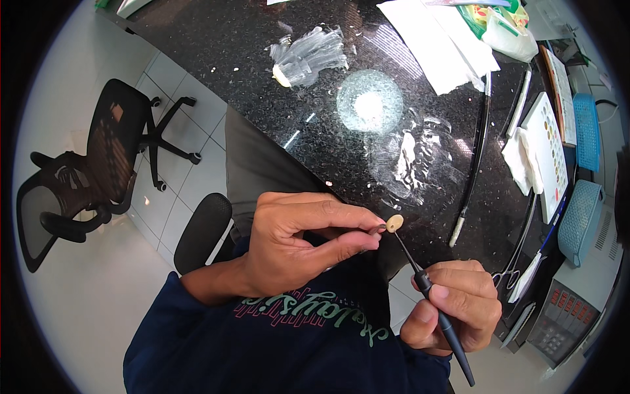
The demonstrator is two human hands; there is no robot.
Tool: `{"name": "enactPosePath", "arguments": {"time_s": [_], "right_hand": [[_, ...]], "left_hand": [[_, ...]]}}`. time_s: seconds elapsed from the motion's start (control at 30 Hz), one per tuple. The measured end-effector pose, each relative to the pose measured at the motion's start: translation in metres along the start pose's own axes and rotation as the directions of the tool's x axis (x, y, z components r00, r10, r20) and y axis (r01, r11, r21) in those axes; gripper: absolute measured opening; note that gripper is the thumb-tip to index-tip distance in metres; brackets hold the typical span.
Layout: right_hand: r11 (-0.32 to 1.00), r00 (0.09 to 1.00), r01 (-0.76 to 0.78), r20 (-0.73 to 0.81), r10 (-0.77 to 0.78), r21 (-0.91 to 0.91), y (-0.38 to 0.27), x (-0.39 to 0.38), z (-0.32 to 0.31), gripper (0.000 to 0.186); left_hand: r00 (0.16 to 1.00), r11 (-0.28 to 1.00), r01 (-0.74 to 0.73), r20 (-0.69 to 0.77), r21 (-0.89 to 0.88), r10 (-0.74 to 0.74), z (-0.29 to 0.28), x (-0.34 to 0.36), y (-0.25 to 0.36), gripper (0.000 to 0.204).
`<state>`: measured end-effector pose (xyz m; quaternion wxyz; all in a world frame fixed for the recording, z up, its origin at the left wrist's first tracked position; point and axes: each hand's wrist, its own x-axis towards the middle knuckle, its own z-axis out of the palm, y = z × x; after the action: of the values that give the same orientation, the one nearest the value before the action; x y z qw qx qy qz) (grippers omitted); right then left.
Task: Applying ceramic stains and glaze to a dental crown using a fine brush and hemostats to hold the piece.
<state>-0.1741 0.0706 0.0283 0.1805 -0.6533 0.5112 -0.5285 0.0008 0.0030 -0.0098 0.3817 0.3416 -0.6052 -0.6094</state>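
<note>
The right hand (453, 308) grips a dark brush (436, 308) pencil-fashion, tip touching the cream tooth (394, 223) pinched between the curled left hand's (298, 246) fingertips, just off the counter (262, 59) edge.

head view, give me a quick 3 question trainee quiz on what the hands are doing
1. True or false: the left hand pinches a small cream piece at its fingertips.
2. What does the right hand hold? A) scissors B) a thin dark tool C) a tissue
3. Fill in: the tool's tip meets the cream piece over the edge of the black speckled ____.

Key: 1 true; 2 B; 3 counter
</note>
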Motion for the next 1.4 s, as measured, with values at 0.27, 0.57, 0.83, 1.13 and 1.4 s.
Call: {"name": "enactPosePath", "arguments": {"time_s": [0.27, 0.57, 0.83, 1.13, 1.4], "right_hand": [[0.992, 0.962, 0.009, -0.271, 0.025, 0.123, -0.014, -0.006, -0.024, 0.029], [0.942, 0.859, -0.337, -0.409, 0.308, 0.001, 0.055, 0.079, -0.144, 0.016], [0.887, 0.885, -0.456, -0.142, 0.444, -0.068, 0.113, 0.112, -0.168, 0.007], [0.919, 0.920, -0.392, 0.000, 0.393, -0.047, 0.125, 0.120, -0.166, 0.009], [0.948, 0.953, -0.292, 0.045, 0.300, -0.128, 0.127, 0.116, -0.168, 0.007]], "left_hand": [[0.998, 0.995, -0.032, 0.052, 0.096, 0.027, 0.002, 0.004, 0.008, 0.012], [0.997, 0.993, 0.075, -0.017, 0.094, -0.074, -0.002, 0.003, 0.008, 0.008], [0.993, 0.943, 0.111, -0.062, 0.314, -0.096, -0.001, 0.002, 0.003, 0.022], [0.968, 0.897, 0.141, -0.249, 0.419, -0.036, -0.006, -0.016, -0.001, 0.028], [0.969, 0.925, 0.240, -0.020, 0.293, -0.245, -0.010, -0.006, 0.020, 0.032]]}}
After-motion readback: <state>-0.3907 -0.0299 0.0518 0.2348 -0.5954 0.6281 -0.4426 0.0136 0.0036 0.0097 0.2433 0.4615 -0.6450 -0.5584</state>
